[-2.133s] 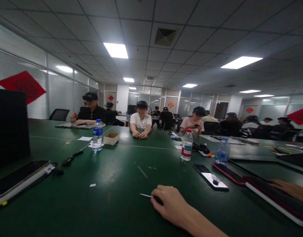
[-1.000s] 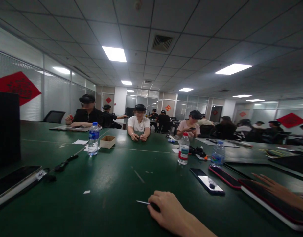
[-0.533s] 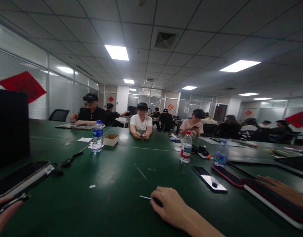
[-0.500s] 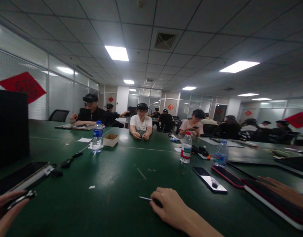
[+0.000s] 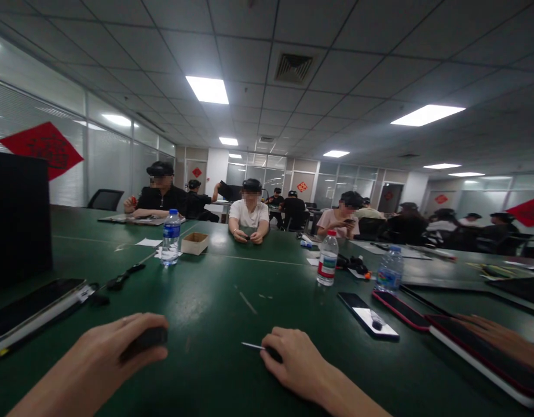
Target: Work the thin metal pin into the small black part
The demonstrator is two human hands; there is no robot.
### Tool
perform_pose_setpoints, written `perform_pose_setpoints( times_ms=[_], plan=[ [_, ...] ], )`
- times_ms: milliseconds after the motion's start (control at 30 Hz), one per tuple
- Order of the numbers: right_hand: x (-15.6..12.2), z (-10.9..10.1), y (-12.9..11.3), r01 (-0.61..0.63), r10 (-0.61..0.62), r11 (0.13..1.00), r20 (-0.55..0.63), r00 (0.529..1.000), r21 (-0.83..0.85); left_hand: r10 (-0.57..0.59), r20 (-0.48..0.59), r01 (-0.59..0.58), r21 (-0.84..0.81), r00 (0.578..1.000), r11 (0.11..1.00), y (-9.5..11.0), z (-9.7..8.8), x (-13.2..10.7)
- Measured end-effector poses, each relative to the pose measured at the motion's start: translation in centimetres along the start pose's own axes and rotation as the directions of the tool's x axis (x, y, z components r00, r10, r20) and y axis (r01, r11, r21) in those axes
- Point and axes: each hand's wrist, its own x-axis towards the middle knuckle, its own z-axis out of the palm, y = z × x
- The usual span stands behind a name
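My left hand [image 5: 114, 353] is over the table at lower left, thumb and fingers closed round a small dark object with a rounded edge [image 5: 144, 343]. It is blurred and partly covered, so its kind does not show. To the right, my right hand [image 5: 291, 359] rests low by the tabletop, curled round the dark handle of a small screwdriver [image 5: 252, 346]. The thin metal shaft points left, toward my left hand, with a gap of table between them. Most of the handle is hidden under my fingers.
On the green table [image 5: 215, 301] stand bottles [image 5: 170, 240] [image 5: 327, 260] [image 5: 388, 271] and an open cardboard box [image 5: 194, 244]. Phones [image 5: 368, 315] [image 5: 399, 310] lie at right, near another person's hand [image 5: 497, 336]. A black panel [image 5: 19, 220] rises at left. People sit opposite.
My left hand has come in from the lower left edge toward the middle with the dark object, covering the white paper scrap's place. My right hand has barely moved.
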Motion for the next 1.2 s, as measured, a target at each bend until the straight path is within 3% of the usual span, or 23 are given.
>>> perform_pose_setpoints(
  times_ms=[67,200,300,400,533,733,900,1200],
  plan=[
    [0.0,0.0,0.0,-0.004,0.004,1.0,0.001,1.0,-0.006,0.056,0.176,-0.046,-0.057,0.983,0.997,2.1,-0.1,0.7],
    [0.1,0.0,-0.1,0.007,-0.006,1.0,0.009,1.0,-0.013,0.175,0.388,-0.126,-0.148,0.905,0.981,5.3,-2.0,2.3],
    [0.2,0.0,-0.1,0.01,-0.01,1.0,0.009,1.0,-0.023,0.221,0.533,-0.148,-0.177,0.816,0.973,6.0,-3.0,3.9],
    [0.2,0.0,-0.1,0.01,-0.01,1.0,0.018,1.0,-0.023,0.249,0.609,-0.189,-0.163,0.753,0.968,5.6,-2.4,5.5],
    [0.2,-0.2,-0.2,0.01,-0.01,1.0,0.014,1.0,-0.022,0.275,0.639,-0.276,-0.101,0.718,0.956,4.5,0.7,8.0],
    [0.2,0.1,0.0,0.005,-0.006,1.0,-0.008,1.0,-0.031,0.327,0.65,-0.361,-0.086,0.686,0.928,3.4,7.0,12.0],
    [0.4,0.5,0.3,0.002,-0.002,0.999,-0.018,1.0,-0.038,0.41,0.579,-0.428,-0.114,0.705,0.897,4.4,11.7,13.8],
    [0.8,0.4,1.9,0.005,-0.011,0.997,-0.083,0.997,-0.077,0.45,0.479,-0.47,-0.085,0.754,0.878,4.1,15.1,13.1]
  ],
)
